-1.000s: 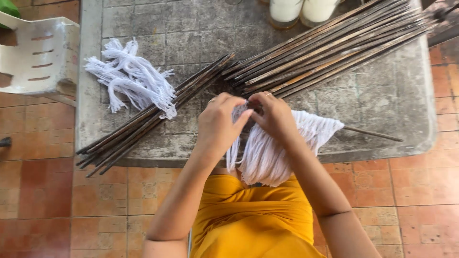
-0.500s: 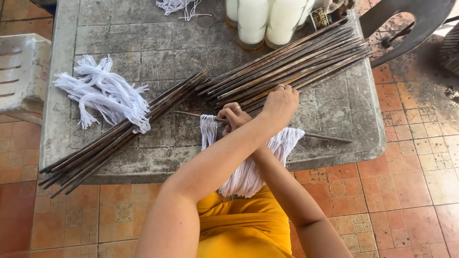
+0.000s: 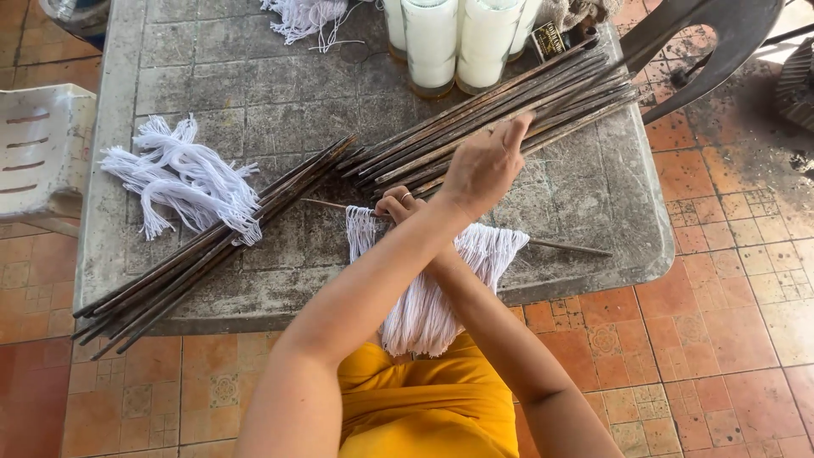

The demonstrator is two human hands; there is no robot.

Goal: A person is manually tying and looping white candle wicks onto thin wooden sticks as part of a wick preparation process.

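My arms are crossed over a grey stone table (image 3: pixel 593 187). My right hand (image 3: pixel 397 203) pinches a thin stick (image 3: pixel 568 248) that lies across the table's near edge. A fringe of white threads (image 3: pixel 424 305) hangs from this stick down to my lap. My left hand (image 3: pixel 485 165) reaches over my right arm. Its fingers are spread and rest on a bundle of long dark sticks (image 3: pixel 475 110) at the back right. It grips nothing that I can see.
A second bundle of dark sticks (image 3: pixel 212 242) lies diagonally at the left, with loose white thread tassels (image 3: pixel 182 178) beside it. Tall white jars (image 3: pixel 432 42) and more thread (image 3: pixel 305 13) stand at the back. A white chair (image 3: pixel 38 153) is left, a dark chair (image 3: pixel 721 34) right.
My left hand left the thread fringe, crossed over my right arm and reached the right stick bundle. My right hand stayed on the thin stick. The view shifted back.
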